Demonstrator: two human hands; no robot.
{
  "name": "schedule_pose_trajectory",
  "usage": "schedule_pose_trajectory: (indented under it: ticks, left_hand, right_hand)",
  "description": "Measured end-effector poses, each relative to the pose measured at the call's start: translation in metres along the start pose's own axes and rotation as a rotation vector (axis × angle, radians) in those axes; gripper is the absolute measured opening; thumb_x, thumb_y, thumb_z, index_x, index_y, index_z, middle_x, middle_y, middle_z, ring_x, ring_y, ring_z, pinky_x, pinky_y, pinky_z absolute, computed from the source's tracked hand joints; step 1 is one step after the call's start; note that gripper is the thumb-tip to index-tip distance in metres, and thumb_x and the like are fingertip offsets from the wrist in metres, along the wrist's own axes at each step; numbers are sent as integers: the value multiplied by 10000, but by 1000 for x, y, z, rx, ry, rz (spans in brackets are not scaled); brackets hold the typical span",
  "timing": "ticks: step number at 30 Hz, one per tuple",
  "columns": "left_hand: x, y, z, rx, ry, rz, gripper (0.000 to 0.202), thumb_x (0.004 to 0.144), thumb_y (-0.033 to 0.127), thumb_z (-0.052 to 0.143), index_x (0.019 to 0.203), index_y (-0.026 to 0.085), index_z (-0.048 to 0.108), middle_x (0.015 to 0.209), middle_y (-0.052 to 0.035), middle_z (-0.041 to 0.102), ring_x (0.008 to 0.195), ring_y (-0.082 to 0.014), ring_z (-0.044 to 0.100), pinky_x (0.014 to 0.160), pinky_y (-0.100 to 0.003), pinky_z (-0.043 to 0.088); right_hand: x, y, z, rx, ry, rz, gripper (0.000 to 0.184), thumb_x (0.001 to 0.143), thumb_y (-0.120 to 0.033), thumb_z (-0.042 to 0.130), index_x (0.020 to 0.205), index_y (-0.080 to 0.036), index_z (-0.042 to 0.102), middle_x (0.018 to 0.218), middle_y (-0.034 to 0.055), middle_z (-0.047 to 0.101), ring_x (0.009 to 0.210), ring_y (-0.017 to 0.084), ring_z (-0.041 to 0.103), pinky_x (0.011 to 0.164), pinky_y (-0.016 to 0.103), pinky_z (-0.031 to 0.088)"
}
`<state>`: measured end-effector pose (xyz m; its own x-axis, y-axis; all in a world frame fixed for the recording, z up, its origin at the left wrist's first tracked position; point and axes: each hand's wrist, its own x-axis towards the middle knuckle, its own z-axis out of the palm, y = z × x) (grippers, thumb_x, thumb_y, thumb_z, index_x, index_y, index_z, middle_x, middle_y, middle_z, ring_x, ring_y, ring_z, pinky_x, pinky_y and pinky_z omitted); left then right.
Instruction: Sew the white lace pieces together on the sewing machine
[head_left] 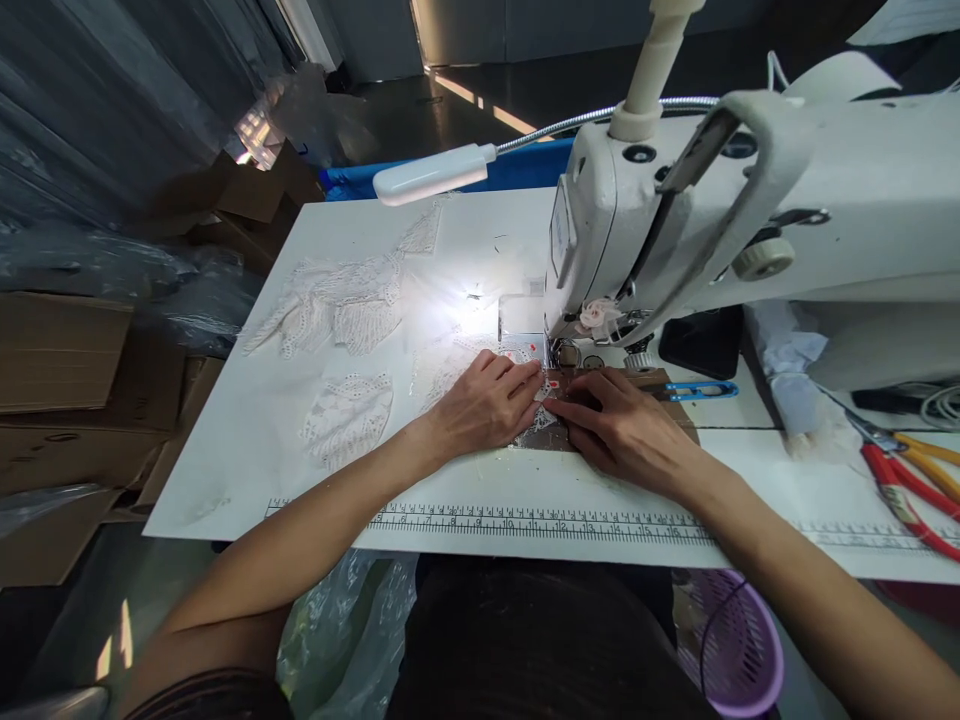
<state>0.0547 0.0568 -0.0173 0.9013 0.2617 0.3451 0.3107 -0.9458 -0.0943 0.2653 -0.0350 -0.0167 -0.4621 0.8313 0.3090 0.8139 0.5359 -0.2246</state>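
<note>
A white lace piece (448, 378) lies at the needle of a white sewing machine (622, 210), partly hidden under my left hand (491, 400). That hand has its fingers together, pressing and holding the lace just left of the presser foot (553, 352). On the other side, my right hand (626, 425) is closed, with its index fingertip at the lace edge in front of the foot; its other fingers curl over the brown plate (551, 437). Left of my hands lie a separate lace piece (349, 415) and a heap of gathered lace (367, 300).
A lamp (435, 175) lights the white table (247, 445), which carries a printed ruler (487, 520). Blue thread snips (703, 390), a dark phone-like slab (701, 340) and red-handled scissors (900, 495) lie right. Cardboard boxes (67, 350) stand left; a purple basket (761, 640) sits below.
</note>
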Motion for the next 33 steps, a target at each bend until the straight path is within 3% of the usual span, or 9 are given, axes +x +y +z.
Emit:
schedule_pose_trajectory:
  ticks: [8, 13, 24, 33]
  left_hand:
    - [3, 1, -6, -61, -54, -42, 334, 992, 323, 422, 1191, 123, 600, 1297, -128, 603, 977, -238, 571, 817, -412, 427]
    - [13, -9, -3, -87, -85, 6, 314, 1003, 285, 405, 1183, 129, 609, 1296, -122, 611, 1027, -229, 576, 880, -410, 407]
    - [7, -7, 10, -172, 58, -101, 279, 971, 232, 442, 1188, 166, 604, 1306, -100, 618, 1128, -249, 572, 980, -487, 349]
    - [8, -7, 13, -257, 86, -171, 277, 970, 228, 450, 1187, 171, 612, 1315, -88, 616, 1136, -258, 558, 940, -482, 326]
  right_hand:
    - [1, -5, 1, -99, -27, 3, 287, 910, -163, 520, 1164, -159, 651, 1048, 136, 601, 957, 255, 541, 845, 419, 519]
    - [5, -9, 0, -146, -27, 33, 281, 905, -113, 499, 1145, -136, 644, 1022, 145, 611, 950, 266, 555, 803, 408, 525]
    - [7, -13, 2, -106, -53, 132, 336, 890, -110, 489, 1195, -171, 616, 1069, 151, 599, 965, 271, 575, 793, 410, 528]
    - [6, -12, 3, -119, -19, 140, 340, 892, -131, 480, 1198, -147, 628, 1064, 169, 592, 952, 284, 578, 723, 401, 547]
